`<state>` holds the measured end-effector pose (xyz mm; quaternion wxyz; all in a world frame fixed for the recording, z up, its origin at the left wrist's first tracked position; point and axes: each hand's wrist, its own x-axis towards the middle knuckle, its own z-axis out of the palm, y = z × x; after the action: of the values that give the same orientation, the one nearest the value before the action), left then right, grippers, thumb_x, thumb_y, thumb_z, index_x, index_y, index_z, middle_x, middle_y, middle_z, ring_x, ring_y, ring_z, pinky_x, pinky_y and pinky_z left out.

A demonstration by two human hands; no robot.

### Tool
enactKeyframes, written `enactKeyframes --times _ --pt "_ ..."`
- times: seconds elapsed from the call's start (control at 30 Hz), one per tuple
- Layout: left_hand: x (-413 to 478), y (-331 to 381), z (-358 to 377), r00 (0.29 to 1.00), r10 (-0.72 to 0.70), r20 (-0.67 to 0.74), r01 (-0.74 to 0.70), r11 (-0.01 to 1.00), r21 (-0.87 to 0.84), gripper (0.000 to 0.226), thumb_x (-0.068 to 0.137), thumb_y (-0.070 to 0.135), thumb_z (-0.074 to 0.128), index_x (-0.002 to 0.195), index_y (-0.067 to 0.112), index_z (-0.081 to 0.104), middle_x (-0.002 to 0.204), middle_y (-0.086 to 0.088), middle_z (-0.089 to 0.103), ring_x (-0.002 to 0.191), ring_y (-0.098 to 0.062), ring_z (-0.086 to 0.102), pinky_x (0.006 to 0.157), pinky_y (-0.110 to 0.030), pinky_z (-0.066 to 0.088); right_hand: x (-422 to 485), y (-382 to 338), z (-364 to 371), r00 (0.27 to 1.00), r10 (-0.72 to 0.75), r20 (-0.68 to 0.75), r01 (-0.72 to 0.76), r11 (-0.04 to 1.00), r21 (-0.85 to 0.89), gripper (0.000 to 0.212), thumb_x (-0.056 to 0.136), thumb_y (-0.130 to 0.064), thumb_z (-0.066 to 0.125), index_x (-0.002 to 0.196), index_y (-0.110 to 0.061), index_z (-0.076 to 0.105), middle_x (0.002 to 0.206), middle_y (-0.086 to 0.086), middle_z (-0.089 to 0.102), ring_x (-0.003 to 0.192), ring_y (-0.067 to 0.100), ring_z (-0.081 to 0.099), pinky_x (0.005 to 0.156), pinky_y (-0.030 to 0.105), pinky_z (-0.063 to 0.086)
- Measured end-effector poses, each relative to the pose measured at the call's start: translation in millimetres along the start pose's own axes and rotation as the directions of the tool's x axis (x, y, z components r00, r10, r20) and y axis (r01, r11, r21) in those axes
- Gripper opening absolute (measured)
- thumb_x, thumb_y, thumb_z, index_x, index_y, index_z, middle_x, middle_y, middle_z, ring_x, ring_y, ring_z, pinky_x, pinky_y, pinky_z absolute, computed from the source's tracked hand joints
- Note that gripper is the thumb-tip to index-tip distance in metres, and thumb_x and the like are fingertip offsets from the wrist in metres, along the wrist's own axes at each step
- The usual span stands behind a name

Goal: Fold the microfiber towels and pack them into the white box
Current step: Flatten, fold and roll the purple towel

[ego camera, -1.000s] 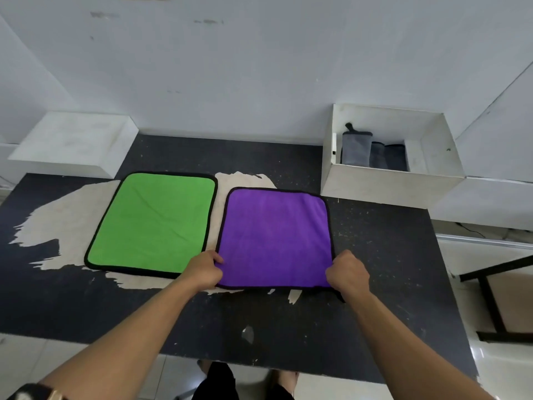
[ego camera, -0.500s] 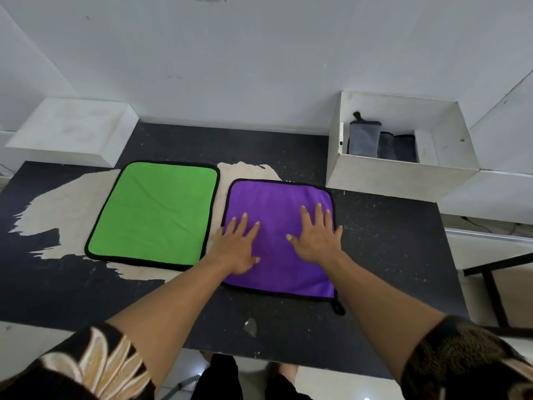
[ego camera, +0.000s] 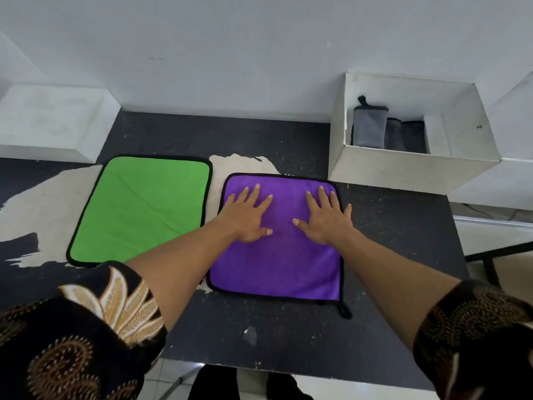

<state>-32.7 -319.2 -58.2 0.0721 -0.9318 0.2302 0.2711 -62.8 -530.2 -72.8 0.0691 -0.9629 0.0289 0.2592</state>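
A purple towel (ego camera: 277, 269) with black trim lies flat on the black table (ego camera: 389, 255), a small loop at its near right corner. My left hand (ego camera: 248, 216) presses flat on its far left part, fingers spread. My right hand (ego camera: 326, 220) presses flat on its far right part, fingers spread too. A green towel (ego camera: 141, 209) lies flat to the left, untouched. The white box (ego camera: 403, 168) stands at the back right, with folded grey and dark towels (ego camera: 370, 127) upright inside.
A closed white box (ego camera: 52, 122) sits at the back left by the wall. Worn pale patches mark the table under and around the green towel. The table's near edge runs just below my forearms; a dark table frame shows at the right.
My hands let go of the purple towel's near corners, opened flat on it, then slid farther up and apart across it.
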Motion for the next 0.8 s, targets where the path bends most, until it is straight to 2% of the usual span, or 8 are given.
enactKeyframes --times 0.1,0.2,0.27,0.33,0.43,0.57,0.67,0.8 --pt "5 -6 2 0.992 -0.093 0.088 0.094 0.996 -0.002 0.100 0.086 0.076 0.044 0.155 0.034 -0.015 0.161 -0.011 -0.025 0.150 -0.038 -0.012 0.120 -0.054 0.003 1 11 -1 0.999 0.052 0.011 -0.052 0.998 -0.020 0.097 0.089 -0.071 0.043 0.158 -0.021 -0.005 0.164 0.007 -0.016 0.151 0.032 -0.011 0.118 0.062 0.005" --pt "-12 -6 9 0.989 -0.131 0.063 0.133 0.990 -0.038 0.103 0.082 0.082 0.038 0.155 0.030 -0.013 0.162 -0.014 -0.021 0.150 -0.037 -0.011 0.120 -0.053 0.003 -16 17 1 0.998 0.044 -0.052 -0.045 0.999 -0.003 0.096 0.090 -0.066 0.048 0.157 -0.013 0.004 0.164 0.012 -0.008 0.151 0.032 -0.006 0.120 0.058 0.007" --pt "-35 -2 25 0.997 -0.023 -0.073 0.021 0.999 -0.029 0.099 0.083 0.081 0.036 0.157 0.029 -0.005 0.163 -0.012 -0.015 0.151 -0.033 -0.009 0.120 -0.050 0.002 -40 18 15 0.987 -0.057 -0.148 0.055 0.998 -0.017 0.092 0.090 -0.065 0.048 0.157 -0.013 0.011 0.164 0.012 -0.003 0.151 0.030 -0.002 0.120 0.055 0.008" --pt "-63 1 50 0.966 0.145 -0.215 -0.146 0.989 0.009 0.089 0.085 0.077 0.038 0.157 0.031 0.012 0.165 -0.009 -0.005 0.152 -0.028 -0.002 0.120 -0.047 0.006 -71 15 39 0.954 -0.196 -0.226 0.196 0.980 -0.023 0.088 0.089 -0.066 0.049 0.155 -0.015 0.020 0.164 0.011 0.004 0.151 0.030 0.004 0.121 0.053 0.009" --pt "-96 3 86 0.907 0.281 -0.312 -0.275 0.959 0.064 0.072 0.086 0.069 0.044 0.147 0.031 0.044 0.162 -0.010 0.021 0.148 -0.030 0.021 0.117 -0.049 0.024 -113 9 81 0.874 -0.384 -0.297 0.386 0.921 -0.055 0.075 0.083 -0.062 0.053 0.143 -0.017 0.048 0.159 0.012 0.026 0.146 0.031 0.026 0.118 0.052 0.023" --pt "-121 4 101 0.870 0.279 -0.407 -0.274 0.959 0.072 0.054 0.086 0.053 0.058 0.130 0.022 0.064 0.135 -0.010 0.052 0.122 -0.029 0.048 0.099 -0.045 0.045 -140 7 110 0.862 -0.347 -0.369 0.350 0.935 -0.062 0.056 0.084 -0.053 0.057 0.128 -0.021 0.063 0.140 0.012 0.050 0.124 0.032 0.048 0.101 0.048 0.044" --pt "-134 1 103 0.867 0.264 -0.422 -0.244 0.964 0.103 0.048 0.081 0.036 0.068 0.124 0.015 0.065 0.113 -0.006 0.057 0.100 -0.025 0.054 0.083 -0.041 0.051 -146 12 108 0.861 -0.320 -0.396 0.290 0.947 -0.134 0.039 0.088 -0.038 0.061 0.123 -0.023 0.067 0.124 0.011 0.056 0.106 0.032 0.055 0.086 0.044 0.050" --pt "-140 2 104 0.920 0.206 -0.334 -0.165 0.975 0.147 0.061 0.057 0.012 0.079 0.116 0.011 0.064 0.106 -0.007 0.057 0.089 -0.027 0.057 0.073 -0.041 0.054 -153 16 96 0.910 -0.331 -0.252 0.274 0.933 -0.234 0.048 0.094 -0.026 0.053 0.141 -0.017 0.049 0.132 0.013 0.048 0.117 0.034 0.049 0.098 0.045 0.045"
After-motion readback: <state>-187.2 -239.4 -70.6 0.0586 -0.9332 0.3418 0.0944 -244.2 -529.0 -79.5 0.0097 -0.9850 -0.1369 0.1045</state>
